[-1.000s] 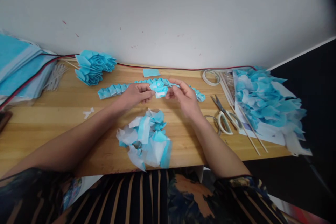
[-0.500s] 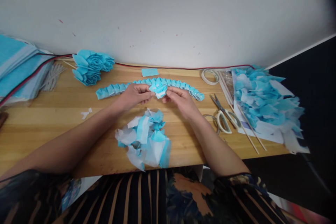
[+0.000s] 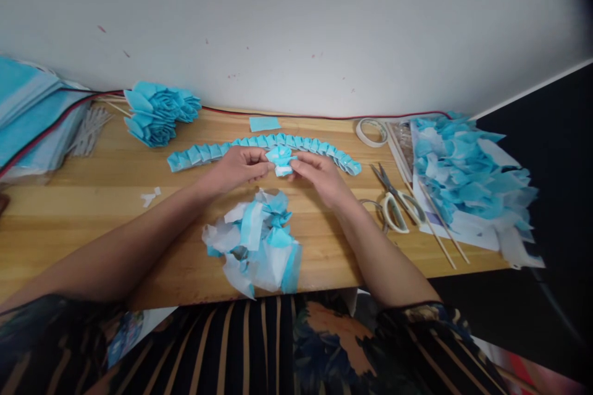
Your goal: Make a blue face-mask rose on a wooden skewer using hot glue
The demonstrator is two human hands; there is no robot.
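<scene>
Between my two hands is a small folded blue-and-white fabric piece (image 3: 280,159), like a crumpled petal. My left hand (image 3: 243,166) pinches its left side with thumb and fingers closed. On its right side, my right hand (image 3: 315,173) grips the edge the same way. Just behind my hands, a curved row of folded blue petals (image 3: 204,153) lies across the table. Closer to my body sits a loose heap of blue and white fabric scraps (image 3: 259,244). A flat blue rectangle (image 3: 265,124) lies beyond the row.
Blue fabric roses (image 3: 162,108) lie at the back left, beside thin white sticks (image 3: 92,129) and stacked blue sheets (image 3: 28,111). On the right are scissors (image 3: 396,200), a tape roll (image 3: 371,133), wooden sticks (image 3: 438,228) and a big petal pile (image 3: 472,173). White bits (image 3: 149,197) lie left.
The fabric piece has turned slightly and looks more folded between my fingers. Both hands stay in nearly the same place, and the view has shifted a little.
</scene>
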